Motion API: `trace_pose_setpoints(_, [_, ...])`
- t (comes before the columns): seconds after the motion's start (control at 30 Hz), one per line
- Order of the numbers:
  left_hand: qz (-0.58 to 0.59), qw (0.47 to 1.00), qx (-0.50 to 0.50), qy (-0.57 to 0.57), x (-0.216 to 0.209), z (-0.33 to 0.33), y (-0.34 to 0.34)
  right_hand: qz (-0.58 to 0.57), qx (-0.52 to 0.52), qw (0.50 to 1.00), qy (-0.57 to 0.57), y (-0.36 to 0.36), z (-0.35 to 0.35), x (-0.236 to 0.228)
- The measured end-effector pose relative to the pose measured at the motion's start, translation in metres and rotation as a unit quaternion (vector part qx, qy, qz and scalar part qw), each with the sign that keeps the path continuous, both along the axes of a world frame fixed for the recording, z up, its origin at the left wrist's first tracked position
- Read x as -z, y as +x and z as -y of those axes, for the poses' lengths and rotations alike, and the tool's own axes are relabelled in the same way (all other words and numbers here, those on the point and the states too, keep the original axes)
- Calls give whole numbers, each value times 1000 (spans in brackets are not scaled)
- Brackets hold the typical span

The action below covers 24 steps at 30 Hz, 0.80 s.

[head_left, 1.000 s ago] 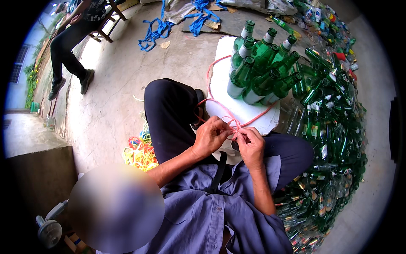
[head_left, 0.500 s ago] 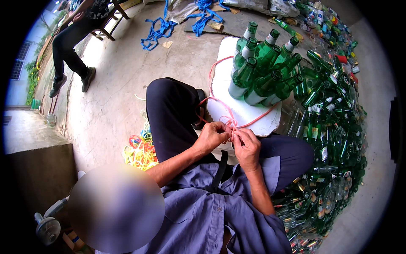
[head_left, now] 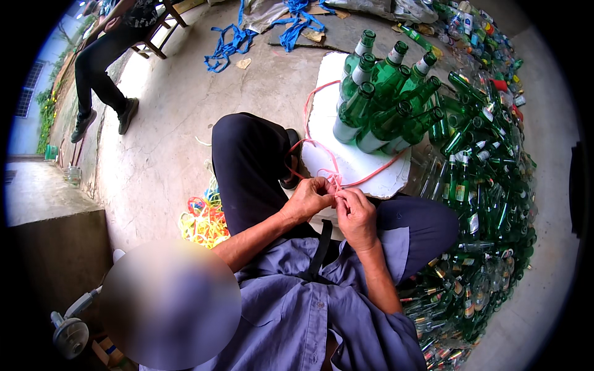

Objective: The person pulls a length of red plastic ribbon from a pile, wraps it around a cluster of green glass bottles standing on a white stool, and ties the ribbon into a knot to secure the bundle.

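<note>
Both hands meet at the near edge of a white board point(head_left: 322, 123), fingers pinched on a pink plastic string point(head_left: 377, 177). My left hand point(head_left: 307, 199) grips it from the left, thumb and forefinger together. My right hand point(head_left: 357, 217) pinches it just beside, the fingertips almost touching. Loose loops of the string bunch up at the fingers; whether they form a knot I cannot tell. From there one length runs left and up along the board's edge, another right toward several green glass bottles point(head_left: 385, 106) that stand upright in a tight cluster on the board.
A large heap of green bottles point(head_left: 489, 198) lies along the right. Yellow and red string point(head_left: 204, 219) is piled left of my knee. Blue strapping point(head_left: 230, 48) lies on the concrete floor ahead. A seated person's legs point(head_left: 99, 80) are at the far left, near a concrete block point(head_left: 59, 266).
My right hand has shifted slightly left, closer to my left hand. The loops of pink string at the fingers have changed shape. The bottles stand as before.
</note>
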<state>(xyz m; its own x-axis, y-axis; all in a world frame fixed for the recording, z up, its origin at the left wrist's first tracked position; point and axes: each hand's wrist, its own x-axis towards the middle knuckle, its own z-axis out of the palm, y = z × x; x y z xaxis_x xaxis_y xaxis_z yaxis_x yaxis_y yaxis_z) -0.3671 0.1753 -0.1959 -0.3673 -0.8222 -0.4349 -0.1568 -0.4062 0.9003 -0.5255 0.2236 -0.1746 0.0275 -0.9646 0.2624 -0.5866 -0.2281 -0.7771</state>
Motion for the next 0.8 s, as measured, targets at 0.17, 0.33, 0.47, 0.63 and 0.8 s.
trace_pose_setpoints(0.17, [-9,999,30,31,-4,2,4,2,-10,1000,-2,0,1,1])
trace_pose_setpoints(0.33, [-18,1000,14,20,-2,1,1,14,-16,1000,2,0,3,2])
trace_pose_setpoints(0.47, [-85,996,-15,-4,10,-1,-4,12,-24,1000,0,1,2,3])
trace_pose_setpoints(0.63, [-115,993,-27,12,17,1,-6,13,-10,1000,-17,4,3,6])
trace_pose_setpoints(0.8, [-174,980,-68,65,11,2,-6,108,25,993,37,8,3,8])
